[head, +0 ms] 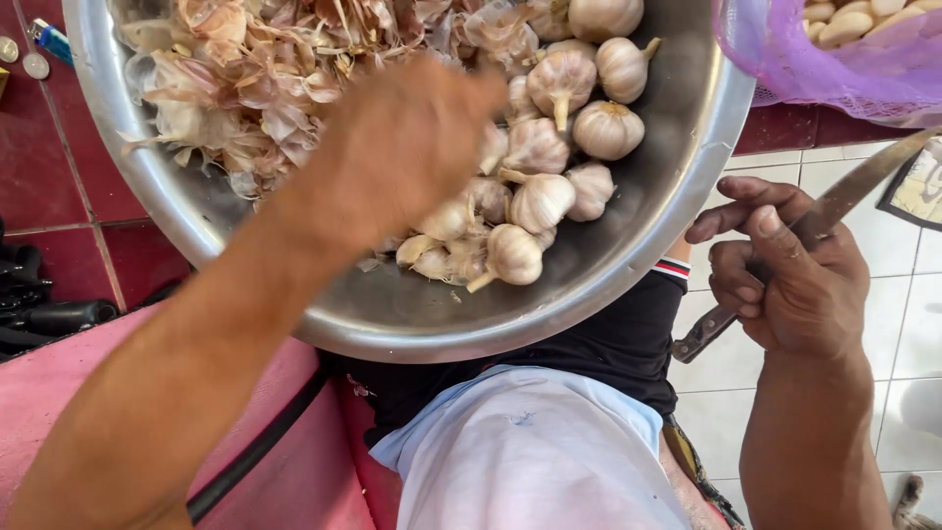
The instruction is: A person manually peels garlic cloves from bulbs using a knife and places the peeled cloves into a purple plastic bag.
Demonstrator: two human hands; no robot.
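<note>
A wide steel bowl (677, 177) rests on the person's lap and holds two heaps: whole garlic bulbs (549, 147) fill its right half and middle, and dry, papery garlic skins (245, 79) are piled along its left rim. The bulbs are round, off-white with a pink tinge, and many keep a short stiff stem. At the top right corner a purple mesh bag (785, 49) holds peeled, smooth, pale cloves (844, 20). The left hand (402, 147) reaches over the near rim into the middle of the bowl, palm down on the bulbs; its fingers are hidden under the back of the hand and blurred, so I cannot tell whether they are closed on a bulb. The right hand (795, 275) hangs outside the bowl, just beside its right rim, fingers curled tight around a knife (844, 196), whose dull metal blade points up and to the right. Below lie white floor tiles (913, 324) and, to the left, red ones (49, 167).
</note>
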